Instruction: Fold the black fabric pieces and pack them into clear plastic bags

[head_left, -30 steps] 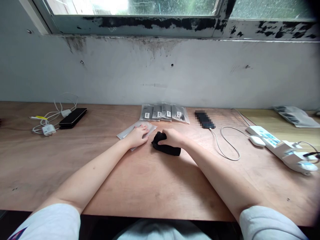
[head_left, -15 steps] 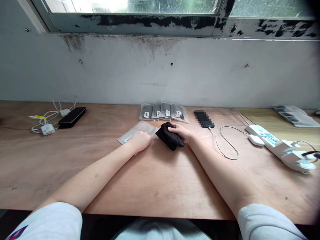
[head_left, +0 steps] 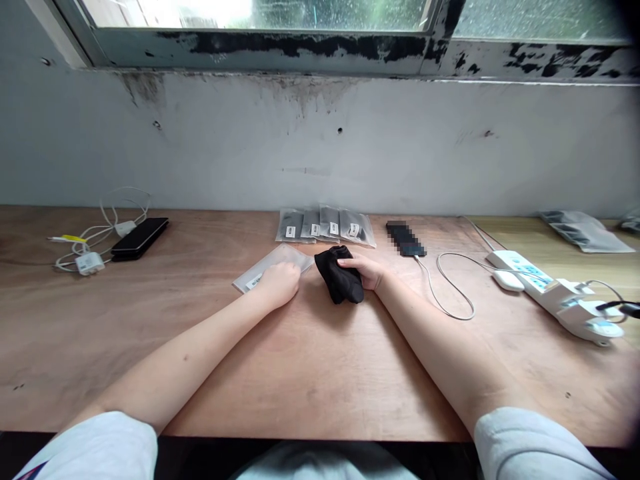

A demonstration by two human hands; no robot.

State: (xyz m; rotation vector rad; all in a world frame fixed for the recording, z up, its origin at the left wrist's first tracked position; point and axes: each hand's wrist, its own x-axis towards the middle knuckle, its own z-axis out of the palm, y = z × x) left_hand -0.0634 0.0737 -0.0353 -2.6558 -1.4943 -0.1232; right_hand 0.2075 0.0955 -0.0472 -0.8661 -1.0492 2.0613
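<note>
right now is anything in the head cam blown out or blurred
Head view: the window is blown out, the dark device is pixelated, the top right corner darkens; the black fabric, left hand and right hand look sharp.

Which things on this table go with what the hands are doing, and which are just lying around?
Part of the job: left hand on clear plastic bag; right hand on black cloth; row of filled bags.
Just lying around: black phone; white charger; power strip.

Right hand (head_left: 361, 269) on black fabric (head_left: 339, 277)
</note>
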